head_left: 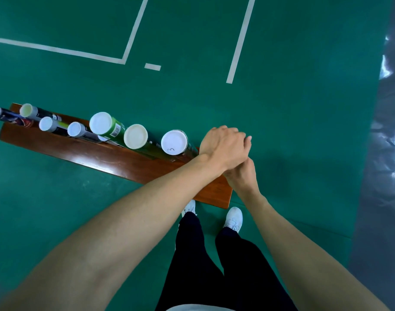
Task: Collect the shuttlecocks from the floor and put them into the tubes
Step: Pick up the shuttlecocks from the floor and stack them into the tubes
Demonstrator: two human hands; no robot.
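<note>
Above the bench [129, 163] end, beside capped tubes [174, 142], the left hand [223, 149] covers the right hand [241, 176], both grips hidden.

The counter [115, 160] is reddish-brown wood with a glossy varnish that throws back a pale glare. The tubes [114, 131] look like printed cardboard, slightly shiny, closed with smooth matt plastic caps [174, 142], white or cream. The green floor [192, 97] is matt and faintly scuffed, its white lines [241, 39] flat. At the right edge lies crinkled, glossy plastic sheeting [387, 135]. The trousers [192, 254] are matt black cloth.
</note>
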